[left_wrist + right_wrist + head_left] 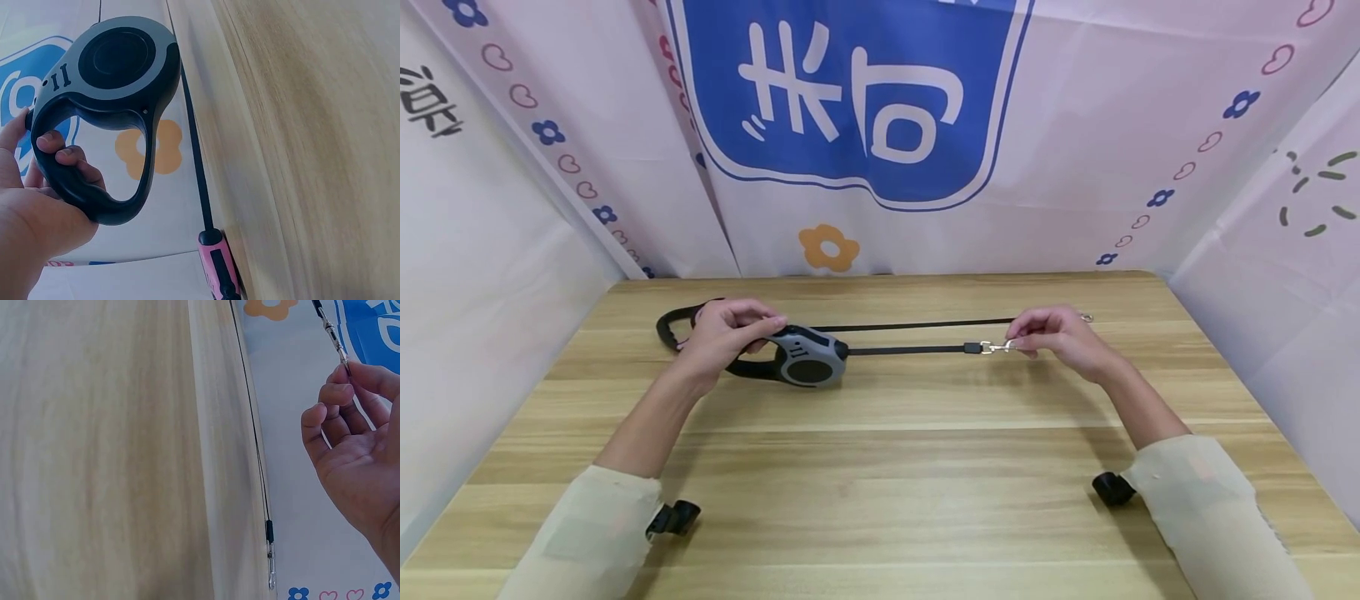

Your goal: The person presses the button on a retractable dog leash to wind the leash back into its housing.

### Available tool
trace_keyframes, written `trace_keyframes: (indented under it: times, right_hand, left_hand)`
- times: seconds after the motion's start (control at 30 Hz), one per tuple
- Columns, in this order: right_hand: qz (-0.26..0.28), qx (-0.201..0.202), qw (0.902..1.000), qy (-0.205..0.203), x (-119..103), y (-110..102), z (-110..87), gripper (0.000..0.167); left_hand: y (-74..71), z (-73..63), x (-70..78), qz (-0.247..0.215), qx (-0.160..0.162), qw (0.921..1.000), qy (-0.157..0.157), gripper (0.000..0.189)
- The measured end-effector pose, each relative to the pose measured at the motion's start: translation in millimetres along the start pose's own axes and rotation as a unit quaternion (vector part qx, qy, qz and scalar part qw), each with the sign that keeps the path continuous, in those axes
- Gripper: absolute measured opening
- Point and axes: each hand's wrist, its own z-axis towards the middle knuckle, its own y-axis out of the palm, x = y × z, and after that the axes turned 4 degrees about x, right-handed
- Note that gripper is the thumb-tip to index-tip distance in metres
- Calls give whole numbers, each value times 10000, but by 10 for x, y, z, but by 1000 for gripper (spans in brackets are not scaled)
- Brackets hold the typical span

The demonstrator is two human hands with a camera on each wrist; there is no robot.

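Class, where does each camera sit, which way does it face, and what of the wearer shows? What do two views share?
Head: worn on the head, facing forward and down at the table; both sleeves, left hand and right hand show.
Left wrist: on that wrist, facing the grey leash and pink leash; left hand shows, right does not.
Right wrist: on that wrist, facing the metal clip; right hand shows, left does not.
Both wrist views show the orange flower.
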Motion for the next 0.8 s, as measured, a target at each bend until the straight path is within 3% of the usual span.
trace_keyframes:
  times: [0.57, 0.8]
  right_hand:
    - [58, -18, 10000, -69, -24, 23, 14, 12]
    - [88, -65, 9999, -91, -23, 37, 20, 11]
  left_hand:
    - [15, 7, 13, -44, -69, 10000, -28, 8]
    - [-7, -15, 17, -211, -281, 9993, 146, 12]
